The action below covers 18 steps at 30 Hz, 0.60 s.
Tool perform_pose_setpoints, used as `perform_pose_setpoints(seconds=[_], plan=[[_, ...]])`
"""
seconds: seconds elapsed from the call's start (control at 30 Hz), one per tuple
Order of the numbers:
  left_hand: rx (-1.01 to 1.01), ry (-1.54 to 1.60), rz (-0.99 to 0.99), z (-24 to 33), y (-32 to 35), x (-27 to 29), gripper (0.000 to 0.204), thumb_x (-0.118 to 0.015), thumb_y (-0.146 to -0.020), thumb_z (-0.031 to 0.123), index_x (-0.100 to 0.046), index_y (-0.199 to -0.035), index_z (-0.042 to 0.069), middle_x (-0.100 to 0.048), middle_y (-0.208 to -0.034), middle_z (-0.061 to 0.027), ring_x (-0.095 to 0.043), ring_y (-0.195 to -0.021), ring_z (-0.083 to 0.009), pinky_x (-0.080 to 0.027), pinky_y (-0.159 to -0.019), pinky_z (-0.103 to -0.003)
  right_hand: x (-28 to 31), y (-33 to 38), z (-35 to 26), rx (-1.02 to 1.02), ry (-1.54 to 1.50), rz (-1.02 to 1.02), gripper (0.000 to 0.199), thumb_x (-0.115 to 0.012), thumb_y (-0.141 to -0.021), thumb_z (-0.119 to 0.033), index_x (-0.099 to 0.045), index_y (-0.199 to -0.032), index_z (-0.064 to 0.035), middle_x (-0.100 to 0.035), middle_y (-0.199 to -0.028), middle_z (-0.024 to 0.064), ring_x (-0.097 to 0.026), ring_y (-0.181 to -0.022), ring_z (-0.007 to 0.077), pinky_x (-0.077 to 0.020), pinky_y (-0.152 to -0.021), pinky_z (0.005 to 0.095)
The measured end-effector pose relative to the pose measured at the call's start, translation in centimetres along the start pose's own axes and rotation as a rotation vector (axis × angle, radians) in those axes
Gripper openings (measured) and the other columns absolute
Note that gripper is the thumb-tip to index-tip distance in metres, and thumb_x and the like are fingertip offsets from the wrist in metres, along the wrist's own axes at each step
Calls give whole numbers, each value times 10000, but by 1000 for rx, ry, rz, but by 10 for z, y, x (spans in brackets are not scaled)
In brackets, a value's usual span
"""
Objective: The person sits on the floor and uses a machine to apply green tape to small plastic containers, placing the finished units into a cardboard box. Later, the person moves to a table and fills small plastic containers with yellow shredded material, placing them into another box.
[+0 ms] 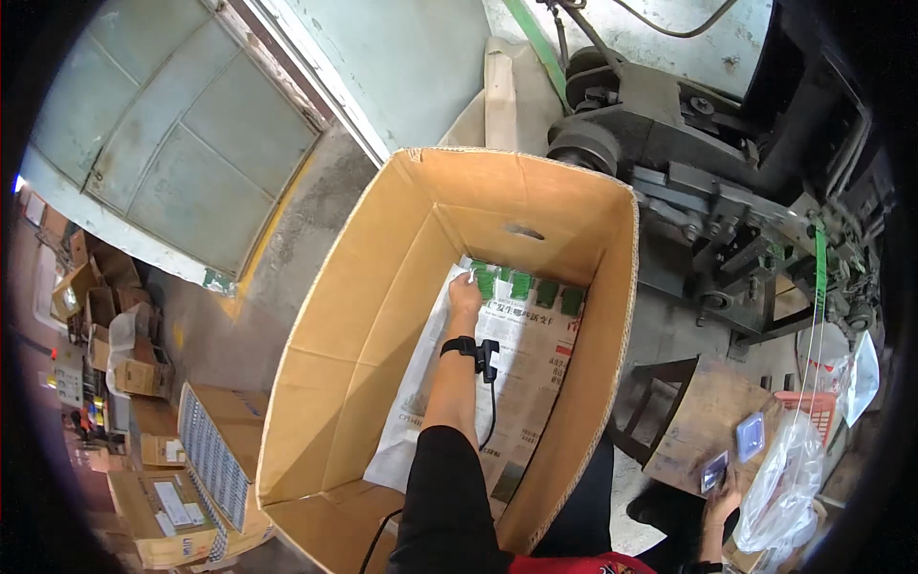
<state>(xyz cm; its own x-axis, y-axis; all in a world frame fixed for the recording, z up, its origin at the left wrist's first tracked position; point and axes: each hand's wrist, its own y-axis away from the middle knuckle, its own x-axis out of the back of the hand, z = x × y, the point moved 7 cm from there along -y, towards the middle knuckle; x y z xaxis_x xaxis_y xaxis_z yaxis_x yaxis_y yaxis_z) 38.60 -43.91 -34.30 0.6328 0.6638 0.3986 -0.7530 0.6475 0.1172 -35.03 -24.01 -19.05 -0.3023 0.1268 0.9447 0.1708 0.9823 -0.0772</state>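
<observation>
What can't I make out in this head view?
Head view:
Under the newspaper: hidden by the sheet itself.
Left hand: fingertips too small to show their grip.
Right hand: hold on the dark flat pack too small to judge.
Right forearm: cut off by the lower edge.

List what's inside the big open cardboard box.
Inside the box: newspaper, green pieces near the far end, the left hand and a black wrist device. Anything under the newspaper is covered; the forearm hides part of the sheet.

Newspaper (521, 368) lies in the carton (349, 306), left of the machine (669, 124).
</observation>
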Motion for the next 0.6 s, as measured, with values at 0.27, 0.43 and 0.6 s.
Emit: perform_pose_setpoints(seconds=[0.27,0.43,0.6], plan=[[-247,-352,93,56,37,-19,424,-482,-691,-63,-565,-1107,-77,-600,-1044,-272,-580,-999,-383,-444,-900,-390,14,-7,-38,130,101,148,96,-540,-760,-23,-583,-833,23,-571,-985,166,-556,-926,347,-451,-775,410],[-170,-214,110,51,38,20,406,-505,-685,-38,-578,-1082,-84,-607,-1012,-282,-601,-952,-371,-458,-863,-378,7,-8,-53,143,136,100,108,-500,-743,-33,-499,-831,29,-491,-928,184,-505,-893,378,-418,-745,430],[-256,-139,109,106,39,72,261,-513,-716,12,-665,-919,-51,-658,-820,-231,-647,-780,-304,-499,-727,-351,-10,-13,-41,251,363,-164,130,-510,-731,-24,-524,-859,-6,-521,-928,175,-541,-916,339,-496,-700,410]])
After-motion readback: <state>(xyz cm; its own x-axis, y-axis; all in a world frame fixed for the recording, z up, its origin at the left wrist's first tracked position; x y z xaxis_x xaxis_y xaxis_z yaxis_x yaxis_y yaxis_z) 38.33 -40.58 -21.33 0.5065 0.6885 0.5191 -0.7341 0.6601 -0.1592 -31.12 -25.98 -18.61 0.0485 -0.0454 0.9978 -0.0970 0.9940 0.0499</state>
